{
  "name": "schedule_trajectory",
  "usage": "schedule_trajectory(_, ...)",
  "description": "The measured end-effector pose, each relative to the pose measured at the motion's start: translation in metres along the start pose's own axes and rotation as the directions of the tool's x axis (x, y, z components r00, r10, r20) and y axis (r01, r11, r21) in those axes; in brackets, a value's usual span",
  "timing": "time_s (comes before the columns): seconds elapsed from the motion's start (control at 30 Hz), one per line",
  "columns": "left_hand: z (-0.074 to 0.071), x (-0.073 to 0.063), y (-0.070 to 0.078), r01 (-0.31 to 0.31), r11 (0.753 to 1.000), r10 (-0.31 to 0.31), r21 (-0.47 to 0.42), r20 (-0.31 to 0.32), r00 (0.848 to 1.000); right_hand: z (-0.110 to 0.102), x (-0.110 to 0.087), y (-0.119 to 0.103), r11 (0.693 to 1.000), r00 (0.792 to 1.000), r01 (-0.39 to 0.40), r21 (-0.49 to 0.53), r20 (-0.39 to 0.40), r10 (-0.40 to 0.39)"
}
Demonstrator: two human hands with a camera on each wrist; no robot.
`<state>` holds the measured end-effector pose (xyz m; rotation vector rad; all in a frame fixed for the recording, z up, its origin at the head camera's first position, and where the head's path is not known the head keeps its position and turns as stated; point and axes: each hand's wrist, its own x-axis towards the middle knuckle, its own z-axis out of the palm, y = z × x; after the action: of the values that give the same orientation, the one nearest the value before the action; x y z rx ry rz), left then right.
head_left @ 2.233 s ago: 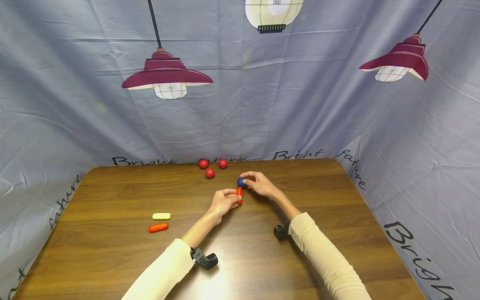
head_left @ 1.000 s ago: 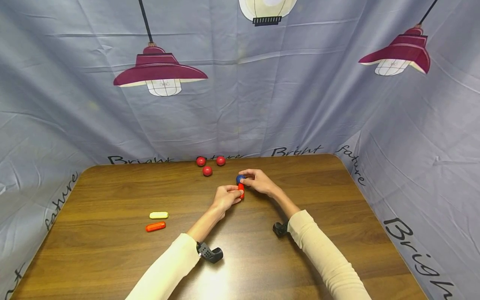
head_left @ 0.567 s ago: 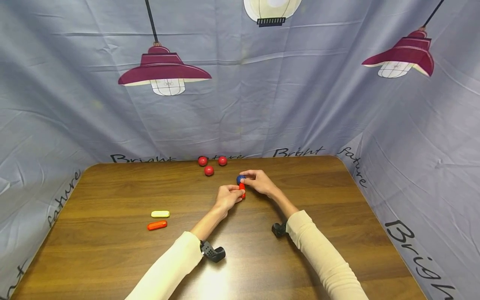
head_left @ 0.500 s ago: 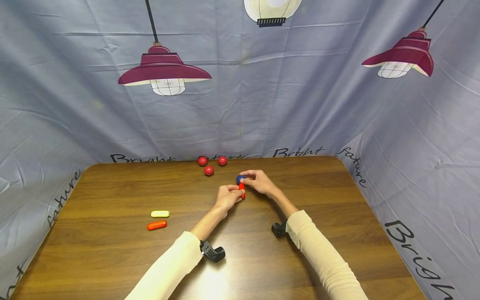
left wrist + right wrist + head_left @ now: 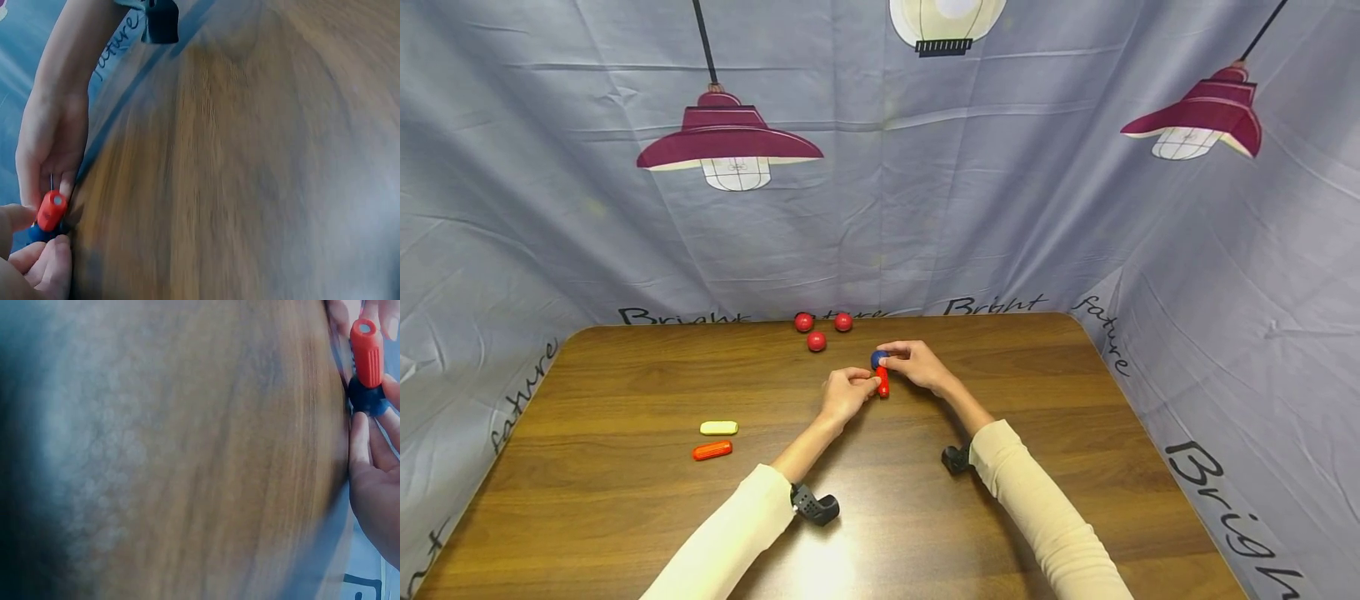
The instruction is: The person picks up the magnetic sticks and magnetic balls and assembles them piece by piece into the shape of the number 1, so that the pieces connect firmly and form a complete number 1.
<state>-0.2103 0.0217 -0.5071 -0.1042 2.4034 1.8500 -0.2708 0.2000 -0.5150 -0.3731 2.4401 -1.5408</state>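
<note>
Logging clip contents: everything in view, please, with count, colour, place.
Wooden table: 1, brown, below
Fabric backdrop: 1, bluish with black lettering, around table
Printed lamps: 3, maroon or cream, backdrop
Glossy balls: 3, red, table's far edge
Round ball: 1, blue, beyond table's middle
Hole-ended rod: 1, red, against round ball
Ribbed rod: 1, orange, table's left
Short rod: 1, yellow, beside ribbed rod
Wrist devices: 2, black, wrists
Sleeves: 2, cream, forearms
Left hand: 1, beside hole-ended rod
Right hand: 1, pinching round ball

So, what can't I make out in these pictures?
Blue ball: partly hidden by the right grip, head view.
Left grip: cut off by the left and bottom edges, left wrist view.
Cream lamp print: cut off by the top edge, head view.
Tabletop: blurred at left, right wrist view.
</note>
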Motion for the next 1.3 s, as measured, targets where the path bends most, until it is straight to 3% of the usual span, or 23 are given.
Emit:
schedule_trajectory(0.2,-0.022,0.004,-0.005,-0.074,0.997,0.074,0.008,-0.104,0.992,0.000,0.000,0.000,1.000,1.000,-0.004,-0.007,-0.007,0.004)
schedule_trajectory(0.33,-0.038,0.009,-0.010,-0.133,0.991,0.137,0.036,-0.218,0.966,-0.001,0.001,0.001,1.000,1.000,-0.008,-0.012,-0.008,0.008)
schedule_trajectory(0.43,-0.048,0.014,-0.012,-0.135,0.989,0.145,0.056,-0.268,0.952,-0.002,0.000,0.001,1.000,1.000,-0.010,-0.011,-0.010,0.010)
schedule_trajectory(0.87,-0.060,0.035,-0.022,-0.096,0.995,0.095,0.013,-0.316,0.944,-0.001,0.001,-0.002,1.000,1.000,-0.014,-0.001,0.007,0.014)
schedule_trajectory(1.13,-0.061,0.046,-0.022,-0.093,0.993,0.111,0.067,-0.338,0.935,-0.004,-0.017,-0.038,1.000,1.000,-0.001,-0.004,0.019,0.001)
schedule_trajectory(1.3,-0.060,0.050,-0.022,-0.087,0.991,0.118,0.106,-0.342,0.932,-0.004,-0.022,-0.044,1.000,1.000,-0.006,-0.012,0.009,0.006)
